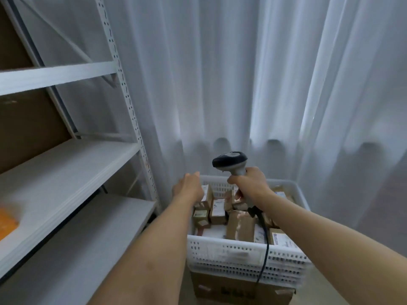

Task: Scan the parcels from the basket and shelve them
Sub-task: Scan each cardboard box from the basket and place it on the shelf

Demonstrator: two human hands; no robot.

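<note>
The left hand (190, 187), empty with fingers loosely curled, hovers above the basket (246, 254); the right hand (251, 183) grips the scanner (230, 161). Parcels (217, 211) inside look light and stiff; take one by its sides.

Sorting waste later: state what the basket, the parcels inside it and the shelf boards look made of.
White perforated basket: moulded plastic, judging by its slotted walls. Small brown box parcels: matte cardboard with paper labels. White shelf boards: smooth painted board or metal; unclear which.
</note>
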